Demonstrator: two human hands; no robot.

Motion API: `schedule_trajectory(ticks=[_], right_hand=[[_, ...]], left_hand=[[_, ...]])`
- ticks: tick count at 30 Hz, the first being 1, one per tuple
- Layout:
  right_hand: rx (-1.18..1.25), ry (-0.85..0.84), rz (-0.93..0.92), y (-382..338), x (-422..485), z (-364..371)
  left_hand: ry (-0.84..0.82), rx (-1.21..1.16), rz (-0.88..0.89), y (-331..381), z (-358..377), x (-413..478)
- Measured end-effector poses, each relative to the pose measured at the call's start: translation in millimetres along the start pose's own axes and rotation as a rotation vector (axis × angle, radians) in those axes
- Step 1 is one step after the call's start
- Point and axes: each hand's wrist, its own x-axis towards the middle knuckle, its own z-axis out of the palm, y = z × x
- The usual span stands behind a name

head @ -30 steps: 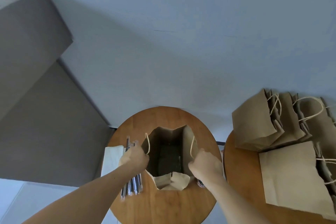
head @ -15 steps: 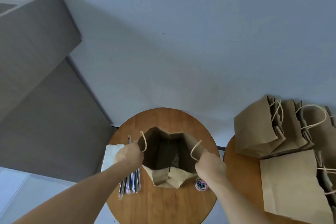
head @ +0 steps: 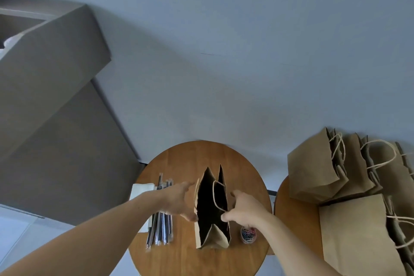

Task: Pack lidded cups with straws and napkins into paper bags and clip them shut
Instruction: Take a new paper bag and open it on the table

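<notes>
On round bench (head: 201, 157), at centre: paper bag (head: 215, 240), upright, brown, mouth pressed to a narrow slit, gussets folded inward at far and near ends, cord handle (head: 213, 192) looping across the dark opening. Interior too dark to show any cup, straw or napkin. Flat against the left wall, left hand (head: 179, 201), fingers straight, thumb at the rim. Cupped against the right wall, right hand (head: 246, 208), thumb near the handle's root; cannot tell whether pinching paper or only pressing. Hands apart, bag between them.

Judged to be the closing step: pressing the walls together ahead of clipping. Next move likely calling for top edges held flush in one hand, freeing the other to reach for the clips (head: 248, 234), coloured, in a small clear tub just right of the bag. Thin paper, liable to spring open if let go.

Just left of the bag, wrapped straws (head: 160, 228) beside white napkins (head: 141, 190). Further right, on second bench (head: 295, 219), more bags (head: 324, 170) piled, well apart.
</notes>
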Motion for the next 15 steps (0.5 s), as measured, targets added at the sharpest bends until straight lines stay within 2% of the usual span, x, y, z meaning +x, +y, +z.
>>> schedule_trajectory(ticks=[3, 6, 9, 15], right_hand=[[-0.063, -0.023, -0.036, -10.8, -5.2, -17.7], [-0.14, 0.114, -0.095, -29.8, -9.8, -38.3], [-0.224, 0.257, -0.19, -54.7, -11.1, -58.1], [-0.338, 0.342, -0.37, -129.5, -10.8, -90.5]], left_hand=[[0.032, 0.188, -0.003, 10.3, -15.9, -9.0], [0.233, 0.347, -0.019, 25.8, -30.0, -15.6], [0.394, 0.396, -0.015, 37.9, -50.5, -25.4], [0.588, 0.401, -0.046, 39.9, -112.1, -67.0]])
